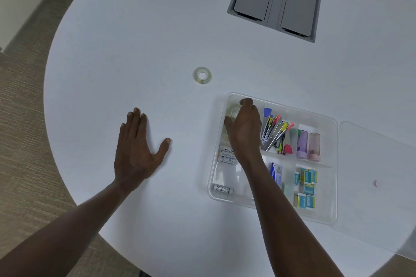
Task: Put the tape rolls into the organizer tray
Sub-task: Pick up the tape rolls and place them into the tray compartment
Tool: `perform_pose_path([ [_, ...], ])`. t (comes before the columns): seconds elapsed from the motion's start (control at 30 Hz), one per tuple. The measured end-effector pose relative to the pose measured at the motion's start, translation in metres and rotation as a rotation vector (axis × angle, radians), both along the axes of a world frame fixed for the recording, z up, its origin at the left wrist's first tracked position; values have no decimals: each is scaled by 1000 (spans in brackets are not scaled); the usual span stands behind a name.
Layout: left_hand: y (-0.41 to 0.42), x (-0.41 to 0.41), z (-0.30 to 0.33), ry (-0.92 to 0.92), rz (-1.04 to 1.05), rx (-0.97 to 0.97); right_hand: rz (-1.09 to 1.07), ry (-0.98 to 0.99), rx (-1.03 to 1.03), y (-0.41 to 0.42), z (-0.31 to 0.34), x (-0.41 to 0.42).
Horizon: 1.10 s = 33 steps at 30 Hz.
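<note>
A person's left hand [137,150] lies flat, fingers spread, near the white worktop's [135,51] left edge. One clear tape roll [202,75] sits alone toward the worktop's middle. The right hand [244,128] reaches into the clear organizer tray's [315,114] leftmost compartment, its grip closed around a second tape roll [233,112], beside clips [275,132] and erasers [306,186].

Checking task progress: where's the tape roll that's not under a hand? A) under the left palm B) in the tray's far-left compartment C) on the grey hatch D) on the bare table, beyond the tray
D: the clear tape roll lies flat on the white table, apart from the organizer tray, while the right hand is over another roll inside the tray.
</note>
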<state>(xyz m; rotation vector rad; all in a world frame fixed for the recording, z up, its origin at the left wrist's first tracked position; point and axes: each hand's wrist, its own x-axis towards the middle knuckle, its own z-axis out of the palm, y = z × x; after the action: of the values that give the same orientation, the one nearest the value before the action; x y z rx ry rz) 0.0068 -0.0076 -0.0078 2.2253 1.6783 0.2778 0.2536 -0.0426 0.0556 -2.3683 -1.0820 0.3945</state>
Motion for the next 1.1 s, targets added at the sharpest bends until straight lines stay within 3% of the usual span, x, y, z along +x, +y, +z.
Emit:
perform_pose_path([
  [1.1, 0, 1, 3, -9, 5, -4, -90, -116, -73, 3, -9, 1],
])
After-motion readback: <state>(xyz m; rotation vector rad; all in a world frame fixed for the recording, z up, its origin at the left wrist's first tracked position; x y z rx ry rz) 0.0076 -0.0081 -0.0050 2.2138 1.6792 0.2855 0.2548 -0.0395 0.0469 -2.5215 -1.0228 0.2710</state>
